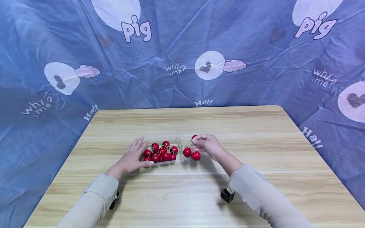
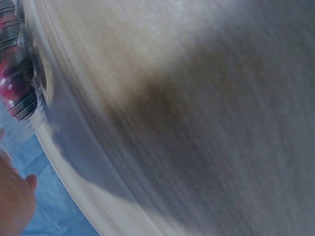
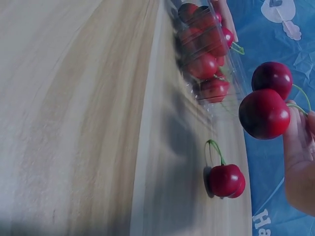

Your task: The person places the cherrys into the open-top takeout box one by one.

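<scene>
My right hand [image 1: 210, 146] pinches the green stems of a pair of red cherries [image 1: 187, 152]. The pair hangs just right of a clear plastic box [image 1: 182, 152], above the table. More cherries [image 1: 166, 156] with stems are heaped inside the box. Against the box's left end lies my left hand [image 1: 131, 159], fingers spread and fairly straight, thumb along the near side. Another pair of cherries [image 3: 226, 180] lies on the table, mostly hidden behind my right hand in the head view. The left wrist view shows the box's edge, with cherries [image 2: 15, 81] through the plastic.
A light wood-grain table [image 1: 199, 196] stretches under everything. Behind it and along both sides hangs a blue printed cloth [image 1: 171, 88]. A black wrist device [image 1: 227, 196] sits below the right sleeve.
</scene>
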The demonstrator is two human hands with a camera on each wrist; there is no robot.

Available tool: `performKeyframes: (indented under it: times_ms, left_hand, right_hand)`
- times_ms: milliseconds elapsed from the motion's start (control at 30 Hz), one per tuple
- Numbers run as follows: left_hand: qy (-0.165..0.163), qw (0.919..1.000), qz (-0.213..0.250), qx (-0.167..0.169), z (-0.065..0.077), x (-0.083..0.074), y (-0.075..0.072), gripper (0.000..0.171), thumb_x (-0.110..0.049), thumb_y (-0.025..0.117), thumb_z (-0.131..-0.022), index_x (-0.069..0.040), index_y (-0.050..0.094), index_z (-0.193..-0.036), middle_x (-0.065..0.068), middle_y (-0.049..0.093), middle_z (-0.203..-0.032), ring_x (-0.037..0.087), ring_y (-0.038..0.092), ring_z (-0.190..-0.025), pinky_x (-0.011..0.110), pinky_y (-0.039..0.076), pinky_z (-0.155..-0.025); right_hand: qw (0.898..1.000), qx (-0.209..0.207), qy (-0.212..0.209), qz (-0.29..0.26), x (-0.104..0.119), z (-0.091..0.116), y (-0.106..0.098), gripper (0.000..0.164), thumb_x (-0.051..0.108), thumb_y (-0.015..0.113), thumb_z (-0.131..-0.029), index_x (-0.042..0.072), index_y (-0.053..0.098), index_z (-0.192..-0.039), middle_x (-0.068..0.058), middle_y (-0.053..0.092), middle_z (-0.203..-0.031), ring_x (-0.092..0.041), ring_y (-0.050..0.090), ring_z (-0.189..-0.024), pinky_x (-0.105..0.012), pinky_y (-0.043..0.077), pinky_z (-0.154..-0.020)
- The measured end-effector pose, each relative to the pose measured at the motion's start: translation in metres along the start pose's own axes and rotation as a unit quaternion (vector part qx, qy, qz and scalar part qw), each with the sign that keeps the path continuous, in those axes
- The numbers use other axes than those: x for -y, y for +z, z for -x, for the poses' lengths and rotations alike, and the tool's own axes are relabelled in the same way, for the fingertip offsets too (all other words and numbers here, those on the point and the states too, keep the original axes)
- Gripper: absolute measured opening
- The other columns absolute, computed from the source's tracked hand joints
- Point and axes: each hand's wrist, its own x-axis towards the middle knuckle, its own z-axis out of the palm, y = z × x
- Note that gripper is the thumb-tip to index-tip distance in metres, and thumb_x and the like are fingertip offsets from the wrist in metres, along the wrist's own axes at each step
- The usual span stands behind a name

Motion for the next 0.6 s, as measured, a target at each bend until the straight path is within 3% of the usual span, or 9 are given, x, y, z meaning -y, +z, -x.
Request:
performKeyframes:
  times_ms: [233,600]
  left_hand:
    - [0.0,1.0,-0.001,0.003,0.0,0.0,-0.001,0.095,-0.066,0.048,-0.071,-0.004,0.019,-0.137,0.013,0.001,-0.143,0.034,-0.001,-0.128,0.059,0.01,-0.095]
    - [0.004,1.0,0.006,-0.002,0.001,-0.002,-0.002,0.094,-0.064,0.049,-0.071,-0.003,0.02,-0.137,0.014,0.001,-0.143,0.034,0.0,-0.128,0.058,0.01,-0.095]
  right_hand:
    - [0.999,-0.019,0.011,-0.025,0.004,-0.006,0.008,0.005,-0.005,0.051,-0.082,-0.005,0.056,-0.083,-0.009,0.062,-0.072,-0.018,0.062,-0.066,-0.033,0.049,-0.07]
    - [0.998,-0.028,0.011,-0.052,0.009,-0.018,0.03,0.006,-0.006,0.052,-0.081,-0.009,0.054,-0.087,-0.008,0.062,-0.067,-0.014,0.062,-0.06,-0.03,0.05,-0.066]
